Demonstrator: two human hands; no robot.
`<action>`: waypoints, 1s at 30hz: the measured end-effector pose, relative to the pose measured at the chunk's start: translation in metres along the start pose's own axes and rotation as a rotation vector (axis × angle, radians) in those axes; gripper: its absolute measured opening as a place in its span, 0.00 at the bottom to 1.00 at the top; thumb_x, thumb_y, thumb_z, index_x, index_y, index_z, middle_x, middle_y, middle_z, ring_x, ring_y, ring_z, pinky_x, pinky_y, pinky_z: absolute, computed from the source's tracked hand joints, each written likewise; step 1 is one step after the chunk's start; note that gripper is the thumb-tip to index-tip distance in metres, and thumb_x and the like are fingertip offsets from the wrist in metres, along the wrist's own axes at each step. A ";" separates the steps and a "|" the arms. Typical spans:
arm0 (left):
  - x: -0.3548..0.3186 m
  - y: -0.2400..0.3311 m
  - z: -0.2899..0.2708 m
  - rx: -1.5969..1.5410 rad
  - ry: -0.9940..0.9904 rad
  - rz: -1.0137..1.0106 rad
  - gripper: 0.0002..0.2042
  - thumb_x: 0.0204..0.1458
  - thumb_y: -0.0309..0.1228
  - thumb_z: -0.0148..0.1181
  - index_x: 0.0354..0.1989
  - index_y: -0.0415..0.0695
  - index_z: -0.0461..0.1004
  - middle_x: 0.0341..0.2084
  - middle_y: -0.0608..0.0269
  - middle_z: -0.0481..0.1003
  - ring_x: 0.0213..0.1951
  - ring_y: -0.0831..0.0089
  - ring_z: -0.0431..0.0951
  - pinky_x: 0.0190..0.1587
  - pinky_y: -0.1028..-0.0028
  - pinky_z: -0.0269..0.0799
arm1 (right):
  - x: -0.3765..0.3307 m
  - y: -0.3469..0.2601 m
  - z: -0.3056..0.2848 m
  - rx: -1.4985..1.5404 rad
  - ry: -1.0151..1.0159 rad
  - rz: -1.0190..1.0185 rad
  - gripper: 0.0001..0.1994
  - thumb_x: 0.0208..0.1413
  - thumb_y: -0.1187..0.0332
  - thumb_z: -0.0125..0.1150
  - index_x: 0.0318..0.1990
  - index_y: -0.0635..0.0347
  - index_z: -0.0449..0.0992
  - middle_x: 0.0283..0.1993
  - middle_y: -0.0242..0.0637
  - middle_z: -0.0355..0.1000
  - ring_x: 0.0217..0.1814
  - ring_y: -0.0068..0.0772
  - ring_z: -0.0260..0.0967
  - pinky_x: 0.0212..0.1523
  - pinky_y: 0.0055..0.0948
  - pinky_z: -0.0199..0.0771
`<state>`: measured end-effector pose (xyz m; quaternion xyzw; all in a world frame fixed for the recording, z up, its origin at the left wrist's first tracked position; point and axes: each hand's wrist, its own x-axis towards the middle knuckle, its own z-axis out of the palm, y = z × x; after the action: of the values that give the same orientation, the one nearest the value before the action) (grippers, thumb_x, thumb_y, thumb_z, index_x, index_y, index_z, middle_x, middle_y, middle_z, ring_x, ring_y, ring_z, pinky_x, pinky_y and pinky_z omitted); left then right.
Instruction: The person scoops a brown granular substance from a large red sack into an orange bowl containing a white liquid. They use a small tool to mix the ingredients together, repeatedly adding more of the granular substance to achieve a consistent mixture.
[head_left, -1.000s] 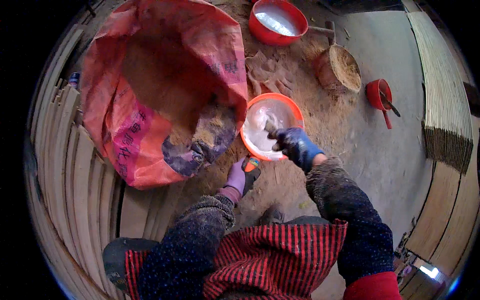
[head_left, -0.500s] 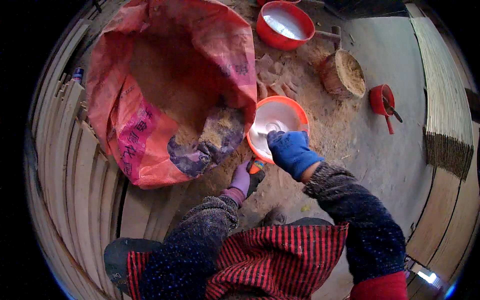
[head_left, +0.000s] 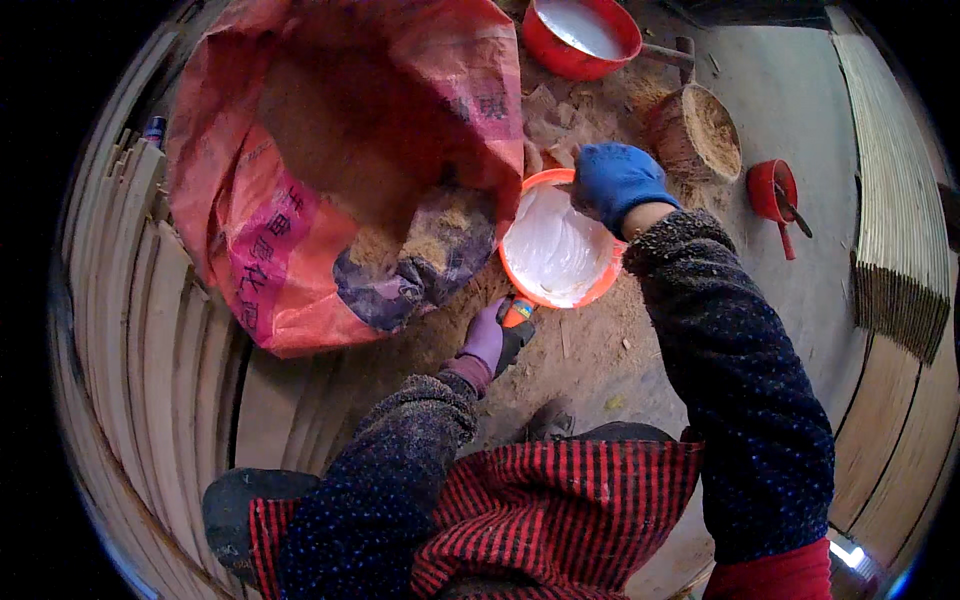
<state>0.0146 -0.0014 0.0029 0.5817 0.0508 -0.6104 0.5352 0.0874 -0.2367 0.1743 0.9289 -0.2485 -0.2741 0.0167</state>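
My left hand (head_left: 492, 343), in a purple and black glove, is closed round the handle of an orange dipper (head_left: 508, 262), whose bowl holds thick white paste (head_left: 556, 250) streaked with swirl marks. At the bowl's far right rim is my right hand (head_left: 622, 183) in a blue glove, its fingers curled downward. Whatever those fingers hold is hidden beneath the glove. Left of the dipper, and close to it, stands a large open red sack (head_left: 270, 190) with brown powder inside.
Beyond the dipper are a red basin (head_left: 630, 50) of white liquid and a long-handled scoop (head_left: 672, 140) of sawdust-like powder. A red dipper (head_left: 762, 190) with a tool in it sits to the right. Wooden slats (head_left: 140, 380) line the left; stacked strips (head_left: 890, 190) lie right.
My right hand has moved from the near part of the bowl to its far right rim, uncovering the paste. My left hand still grips the handle, slightly farther away.
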 end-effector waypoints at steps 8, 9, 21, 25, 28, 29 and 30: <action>0.001 -0.001 0.008 0.160 0.068 0.162 0.18 0.46 0.28 0.66 0.46 0.39 0.72 0.30 0.65 0.75 0.32 0.73 0.73 0.37 0.72 0.72 | -0.016 -0.058 0.020 -0.257 0.247 -0.261 0.07 0.44 0.65 0.57 0.28 0.51 0.82 0.26 0.38 0.76 0.28 0.43 0.75 0.19 0.42 0.64; 0.011 -0.021 -0.014 0.124 0.118 0.129 0.17 0.47 0.29 0.65 0.45 0.39 0.72 0.30 0.65 0.75 0.32 0.74 0.73 0.37 0.72 0.72 | -0.025 -0.075 0.037 -0.128 0.324 -0.393 0.06 0.41 0.66 0.58 0.24 0.52 0.80 0.22 0.35 0.73 0.25 0.40 0.72 0.16 0.43 0.60; 0.008 -0.016 -0.013 -0.101 0.013 0.083 0.11 0.58 0.38 0.49 0.43 0.48 0.72 0.24 0.67 0.74 0.17 0.74 0.70 0.17 0.75 0.66 | -0.053 0.038 0.071 -0.144 0.372 -0.253 0.04 0.50 0.64 0.56 0.33 0.45 0.77 0.26 0.37 0.74 0.26 0.42 0.74 0.22 0.41 0.69; -0.010 0.013 0.009 0.187 -0.024 0.138 0.16 0.45 0.26 0.65 0.44 0.43 0.72 0.25 0.67 0.72 0.25 0.78 0.70 0.24 0.73 0.66 | -0.032 0.037 0.088 -0.041 0.494 -0.167 0.04 0.49 0.66 0.55 0.32 0.47 0.75 0.26 0.38 0.74 0.27 0.42 0.75 0.21 0.42 0.69; -0.023 0.022 0.006 0.034 -0.024 0.047 0.19 0.45 0.25 0.65 0.47 0.42 0.71 0.26 0.67 0.72 0.25 0.77 0.70 0.23 0.74 0.66 | -0.053 -0.016 0.110 -0.089 0.232 -0.241 0.08 0.54 0.67 0.48 0.34 0.47 0.77 0.33 0.37 0.77 0.32 0.40 0.77 0.26 0.48 0.70; -0.021 0.023 0.005 0.027 -0.009 -0.014 0.22 0.45 0.26 0.66 0.50 0.42 0.70 0.26 0.67 0.72 0.24 0.77 0.70 0.22 0.74 0.66 | -0.055 -0.005 0.105 -0.048 0.231 -0.268 0.09 0.55 0.67 0.48 0.37 0.46 0.77 0.35 0.37 0.77 0.33 0.41 0.77 0.28 0.48 0.71; -0.022 0.022 0.000 0.074 0.008 -0.002 0.22 0.45 0.26 0.66 0.51 0.43 0.70 0.26 0.67 0.72 0.23 0.77 0.70 0.22 0.74 0.66 | -0.060 0.008 0.091 0.004 0.299 -0.331 0.09 0.54 0.68 0.50 0.37 0.46 0.77 0.36 0.36 0.77 0.33 0.42 0.77 0.27 0.46 0.71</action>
<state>0.0249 0.0020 0.0320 0.6037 0.0308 -0.6098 0.5126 -0.0070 -0.2063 0.1280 0.9873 -0.0879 -0.1319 0.0065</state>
